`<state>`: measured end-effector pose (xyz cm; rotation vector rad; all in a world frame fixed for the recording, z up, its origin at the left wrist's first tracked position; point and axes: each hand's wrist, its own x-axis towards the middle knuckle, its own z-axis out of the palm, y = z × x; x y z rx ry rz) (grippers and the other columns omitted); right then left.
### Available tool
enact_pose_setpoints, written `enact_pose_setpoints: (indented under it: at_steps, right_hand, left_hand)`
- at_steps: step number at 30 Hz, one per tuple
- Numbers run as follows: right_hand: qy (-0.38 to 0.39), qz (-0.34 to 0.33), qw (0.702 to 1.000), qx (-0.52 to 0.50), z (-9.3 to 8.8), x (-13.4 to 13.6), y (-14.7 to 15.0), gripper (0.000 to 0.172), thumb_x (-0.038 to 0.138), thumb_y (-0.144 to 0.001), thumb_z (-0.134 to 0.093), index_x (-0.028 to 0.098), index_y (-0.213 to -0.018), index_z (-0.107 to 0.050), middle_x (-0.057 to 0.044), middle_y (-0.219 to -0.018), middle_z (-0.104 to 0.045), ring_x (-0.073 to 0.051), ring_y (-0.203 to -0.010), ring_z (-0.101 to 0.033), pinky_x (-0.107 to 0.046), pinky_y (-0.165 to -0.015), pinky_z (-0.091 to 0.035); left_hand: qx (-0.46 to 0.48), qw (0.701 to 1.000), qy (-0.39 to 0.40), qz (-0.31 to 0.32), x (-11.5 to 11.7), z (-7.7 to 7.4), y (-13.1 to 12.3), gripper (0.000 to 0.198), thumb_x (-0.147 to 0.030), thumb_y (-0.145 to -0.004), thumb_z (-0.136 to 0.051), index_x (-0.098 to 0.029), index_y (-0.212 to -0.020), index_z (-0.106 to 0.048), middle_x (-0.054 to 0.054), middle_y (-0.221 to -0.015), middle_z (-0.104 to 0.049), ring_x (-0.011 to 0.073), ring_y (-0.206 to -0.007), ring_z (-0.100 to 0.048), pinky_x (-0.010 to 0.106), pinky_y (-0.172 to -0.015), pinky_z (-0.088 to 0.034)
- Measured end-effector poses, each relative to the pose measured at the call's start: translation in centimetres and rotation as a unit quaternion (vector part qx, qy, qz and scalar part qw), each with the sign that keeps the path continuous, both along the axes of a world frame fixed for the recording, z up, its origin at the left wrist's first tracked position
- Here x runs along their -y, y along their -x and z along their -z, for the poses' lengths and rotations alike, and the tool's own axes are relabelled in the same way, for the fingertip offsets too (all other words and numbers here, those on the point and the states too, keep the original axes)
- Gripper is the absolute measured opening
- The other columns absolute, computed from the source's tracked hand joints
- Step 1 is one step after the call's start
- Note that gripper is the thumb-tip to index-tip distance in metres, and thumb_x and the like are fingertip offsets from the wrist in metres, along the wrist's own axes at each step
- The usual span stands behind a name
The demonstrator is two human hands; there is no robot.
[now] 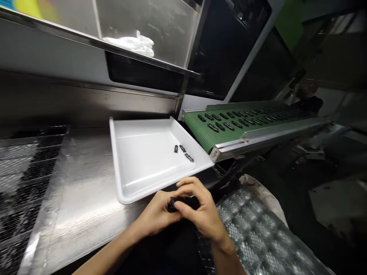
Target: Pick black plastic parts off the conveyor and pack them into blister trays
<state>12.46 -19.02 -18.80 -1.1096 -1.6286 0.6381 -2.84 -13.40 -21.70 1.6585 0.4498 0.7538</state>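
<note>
My left hand (156, 212) and my right hand (199, 208) meet just past the front corner of a white plastic tray (149, 195), pinching a small black part (179, 204) between them. Fingers hide most of that part, so its exact shape cannot be made out. Inside the tray, near its right wall, lie several similar small black parts (182, 151). A green ribbed conveyor belt (220, 130) ends at the tray's right corner, carrying rows of black parts.
The tray sits on a brushed steel counter (74, 198). Bubble wrap (252, 233) lies to the lower right. White gloves (133, 43) rest in a clear bin on a shelf overhead. A person (308, 100) stands beyond the conveyor's far end.
</note>
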Motion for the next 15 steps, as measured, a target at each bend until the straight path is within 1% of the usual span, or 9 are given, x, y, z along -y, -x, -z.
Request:
enact_pose_setpoints:
  at_steps: [3, 5, 6, 7, 8, 9, 10, 13, 15]
  right_hand:
    - [0.002, -0.016, 0.991, -0.132, 1.7, -0.1, 0.0, 0.012, 0.031, -0.086, -0.068, 0.030, -0.097, -0.065, -0.001, -0.097, -0.056, -0.017, -0.093, -0.054, -0.026, -0.085, -0.044]
    - [0.045, -0.060, 0.978, -0.194, 2.8, -0.7, 0.8, 0.015, 0.036, -0.082, -0.072, 0.029, -0.093, -0.064, 0.000, -0.088, -0.053, -0.015, -0.083, -0.053, -0.023, -0.076, -0.045]
    - [0.076, -0.100, 0.969, -0.213, 3.2, -1.1, 1.6, 0.019, 0.039, -0.079, -0.075, 0.029, -0.091, -0.064, 0.000, -0.085, -0.052, -0.016, -0.080, -0.052, -0.024, -0.074, -0.046]
    - [0.110, -0.146, 0.956, -0.228, 3.5, -1.5, 2.7, 0.022, 0.042, -0.076, -0.077, 0.028, -0.088, -0.064, 0.000, -0.083, -0.052, -0.017, -0.079, -0.053, -0.025, -0.073, -0.046]
    - [0.142, -0.194, 0.941, -0.240, 3.6, -1.9, 4.0, 0.025, 0.044, -0.074, -0.078, 0.027, -0.087, -0.065, -0.001, -0.083, -0.053, -0.018, -0.081, -0.053, -0.027, -0.074, -0.047]
    - [0.173, -0.239, 0.922, -0.251, 3.5, -2.1, 5.6, 0.027, 0.046, -0.073, -0.079, 0.027, -0.086, -0.065, -0.002, -0.085, -0.055, -0.020, -0.083, -0.055, -0.029, -0.075, -0.048]
    - [0.204, -0.282, 0.900, -0.261, 3.4, -2.3, 7.3, 0.027, 0.046, -0.072, -0.079, 0.026, -0.085, -0.066, -0.003, -0.087, -0.057, -0.021, -0.086, -0.056, -0.031, -0.078, -0.048]
    - [0.304, -0.415, 0.815, -0.268, 3.1, -2.5, 12.6, 0.035, 0.046, -0.065, -0.083, 0.024, -0.086, -0.066, -0.004, -0.091, -0.061, -0.022, -0.089, -0.059, -0.033, -0.082, -0.047]
    - [0.360, -0.476, 0.759, -0.260, 3.2, -2.6, 16.0, 0.042, 0.047, -0.058, -0.087, 0.022, -0.083, -0.064, -0.003, -0.088, -0.062, -0.022, -0.085, -0.060, -0.032, -0.080, -0.046]
  left_hand:
    - [0.075, 0.993, 0.045, -0.081, 1.7, -0.5, 1.9, 0.029, -0.025, -0.075, -0.076, -0.017, -0.102, -0.073, 0.008, -0.097, -0.075, 0.0237, -0.085, -0.069, 0.032, -0.077, -0.054]
    - [0.125, 0.981, 0.052, -0.139, 2.9, -0.8, 3.6, 0.031, -0.025, -0.072, -0.079, -0.017, -0.102, -0.073, 0.009, -0.099, -0.076, 0.0260, -0.095, -0.069, 0.039, -0.094, -0.050]
    - [0.142, 0.975, 0.046, -0.162, 3.5, -0.9, 4.6, 0.031, -0.024, -0.071, -0.080, -0.018, -0.101, -0.073, 0.008, -0.099, -0.077, 0.0270, -0.103, -0.068, 0.043, -0.106, -0.042]
    - [0.153, 0.970, 0.037, -0.184, 4.0, -1.0, 5.7, 0.032, -0.023, -0.070, -0.081, -0.019, -0.101, -0.074, 0.006, -0.098, -0.078, 0.0276, -0.112, -0.064, 0.047, -0.115, -0.028]
    - [0.157, 0.966, 0.028, -0.203, 4.6, -1.0, 6.9, 0.033, -0.022, -0.070, -0.081, -0.021, -0.102, -0.073, 0.005, -0.099, -0.078, 0.0277, -0.122, -0.058, 0.049, -0.120, -0.014]
    - [0.156, 0.962, 0.023, -0.222, 5.2, -0.9, 8.2, 0.033, -0.023, -0.070, -0.081, -0.023, -0.102, -0.073, 0.005, -0.103, -0.077, 0.0274, -0.131, -0.049, 0.050, -0.121, -0.003]
    - [0.151, 0.959, 0.020, -0.240, 5.8, -0.8, 9.5, 0.033, -0.025, -0.071, -0.081, -0.025, -0.103, -0.073, 0.005, -0.110, -0.075, 0.0274, -0.139, -0.039, 0.051, -0.120, 0.002]
    - [0.115, 0.951, 0.007, -0.288, 7.7, -0.3, 13.6, 0.034, -0.036, -0.067, -0.083, -0.028, -0.099, -0.075, 0.006, -0.141, -0.055, 0.0300, -0.148, -0.011, 0.057, -0.117, 0.002]
    - [0.084, 0.943, -0.003, -0.322, 9.0, 0.1, 16.3, 0.035, -0.042, -0.065, -0.083, -0.029, -0.097, -0.075, 0.004, -0.154, -0.039, 0.0322, -0.148, 0.000, 0.059, -0.116, 0.000]
